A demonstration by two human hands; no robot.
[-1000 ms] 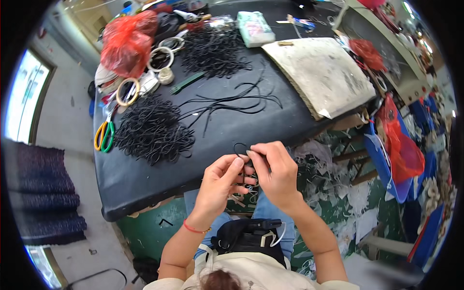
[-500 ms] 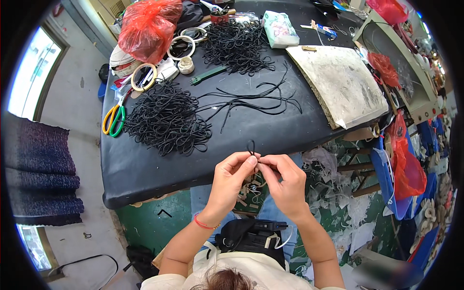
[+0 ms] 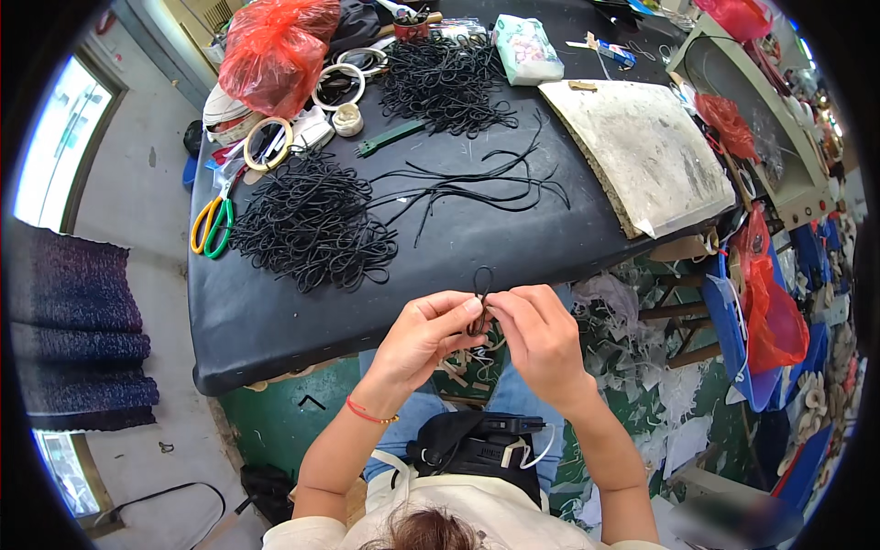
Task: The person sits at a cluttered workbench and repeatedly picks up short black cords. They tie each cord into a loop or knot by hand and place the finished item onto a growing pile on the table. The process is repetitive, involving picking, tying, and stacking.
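Note:
Above the table's front edge, a thin black cord (image 3: pixel 483 278) stands up in a loop between my two hands. My left hand (image 3: pixel 423 335) pinches it between thumb and fingertips, with a bit of the cord showing below the thumb. My right hand (image 3: pixel 543 341) meets it from the other side, fingertips closed on the cord close to the left thumb; the exact grip is partly hidden. A heap of looped black cords (image 3: pixel 312 220) lies on the table beyond my left hand. Several loose straight cords (image 3: pixel 467 188) stretch out to its right.
Green-and-yellow-handled scissors (image 3: pixel 214 225) lie at the table's left edge. Farther back are a second cord heap (image 3: pixel 445 87), a green pronged tool (image 3: pixel 390 138), tape rings (image 3: pixel 268 144) and a red plastic bag (image 3: pixel 277 55). A whitish board (image 3: pixel 642 151) covers the right side.
The cord loop above my fingers looks larger, and more cord shows below my left thumb. My left fingers have spread a little, and my right hand has turned slightly over the cord.

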